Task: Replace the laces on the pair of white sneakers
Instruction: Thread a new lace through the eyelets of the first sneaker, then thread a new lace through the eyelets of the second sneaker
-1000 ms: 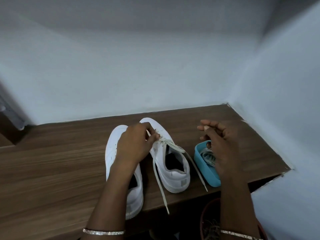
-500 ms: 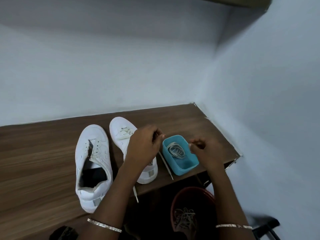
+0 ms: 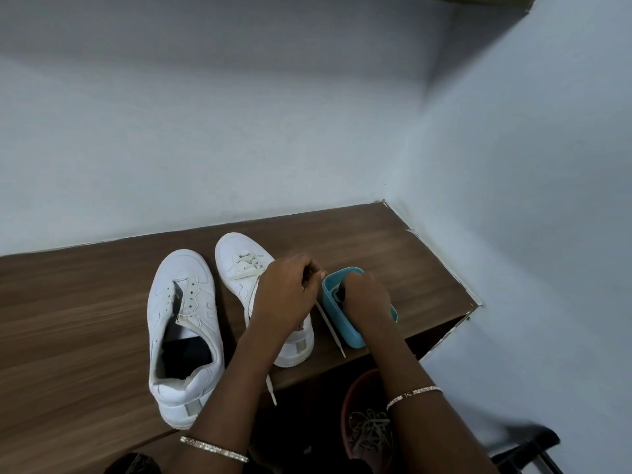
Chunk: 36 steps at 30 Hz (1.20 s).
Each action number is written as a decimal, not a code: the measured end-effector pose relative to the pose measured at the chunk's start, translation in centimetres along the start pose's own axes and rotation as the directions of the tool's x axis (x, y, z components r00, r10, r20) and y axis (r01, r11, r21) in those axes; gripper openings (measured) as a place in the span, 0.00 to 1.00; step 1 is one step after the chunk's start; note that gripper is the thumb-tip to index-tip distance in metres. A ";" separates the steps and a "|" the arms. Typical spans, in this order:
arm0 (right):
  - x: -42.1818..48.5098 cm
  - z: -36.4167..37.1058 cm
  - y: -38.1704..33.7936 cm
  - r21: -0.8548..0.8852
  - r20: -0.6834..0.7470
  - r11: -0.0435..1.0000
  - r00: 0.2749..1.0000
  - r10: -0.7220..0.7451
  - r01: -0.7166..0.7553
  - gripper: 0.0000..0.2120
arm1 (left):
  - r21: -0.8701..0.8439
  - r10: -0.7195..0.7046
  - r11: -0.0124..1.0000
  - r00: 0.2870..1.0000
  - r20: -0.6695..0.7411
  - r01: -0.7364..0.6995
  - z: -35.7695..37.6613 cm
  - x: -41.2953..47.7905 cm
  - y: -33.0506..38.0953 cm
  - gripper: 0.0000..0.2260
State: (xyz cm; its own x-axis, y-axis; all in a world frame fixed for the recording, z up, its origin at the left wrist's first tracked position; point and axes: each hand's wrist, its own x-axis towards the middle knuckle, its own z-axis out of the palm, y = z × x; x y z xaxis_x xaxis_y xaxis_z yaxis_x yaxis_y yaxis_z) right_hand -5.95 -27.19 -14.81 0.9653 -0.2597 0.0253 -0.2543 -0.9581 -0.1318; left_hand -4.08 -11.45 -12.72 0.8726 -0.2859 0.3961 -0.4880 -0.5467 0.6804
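white sneaker 1 (image 3: 184,323): unlaced, tongue loose, upright on the wooden table (image 3: 85,302), well left of the blue tub (image 3: 342,323), toe toward the wall.
white sneaker 2 (image 3: 239,265): part-laced at the toe end, just left of the tub, heel near the table edge.
lace (image 3: 330,328): cream, flat; 1 end lies between sneaker 2 and the tub, the other hangs over the table edge left of the tub.
left hand (image 3: 285,295): over sneaker 2, just left of the tub, fingers curled, pinching the lace.
right hand (image 3: 367,299): reaching into the tub, fingertips hidden inside; cannot tell if it holds anything.
bin (image 3: 345,405): reddish-brown, below the tub under the table edge, holding tangled grey laces (image 3: 371,429).
bracelets: 1 per wrist.
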 end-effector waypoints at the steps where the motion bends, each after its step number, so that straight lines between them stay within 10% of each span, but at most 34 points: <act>1: 0.1 0.0 -0.2 -0.004 0.004 1.000 1.000 0.000 0.000 0.05 | 0.002 -0.001 1.000 1.000 0.000 0.001 -0.1 0.0 0.0 0.06; 9: -0.1 -2.4 1.1 0.268 -0.050 0.963 0.997 0.054 -0.039 0.06 | 0.222 -0.008 0.975 0.997 0.079 -0.010 -0.7 -1.0 -0.2 0.09; 18: -3.4 -8.3 1.0 0.873 -0.050 0.488 0.988 0.148 -0.029 0.06 | 0.445 -0.286 0.839 0.950 -0.126 0.312 0.4 -6.3 1.5 0.24; 32: -6.3 -7.6 -1.5 0.989 0.037 0.139 0.998 0.050 -0.044 0.08 | 0.382 -0.158 0.910 0.987 -0.036 0.160 2.8 -8.7 3.3 0.13; 36: -6.1 -8.1 -3.4 0.998 0.070 0.000 0.997 -0.026 -0.070 0.08 | 0.126 -0.148 0.978 0.977 -0.152 0.167 0.6 -8.3 2.9 0.15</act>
State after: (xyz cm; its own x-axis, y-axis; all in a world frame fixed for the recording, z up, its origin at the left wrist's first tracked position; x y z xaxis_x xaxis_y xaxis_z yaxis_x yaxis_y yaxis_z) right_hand -11.50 -23.35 -6.47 0.9734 -0.2254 -0.0411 -0.0096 0.1390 -0.9902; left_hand -12.74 -11.14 -14.44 0.9216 -0.0792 0.3800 -0.3283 -0.6817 0.6539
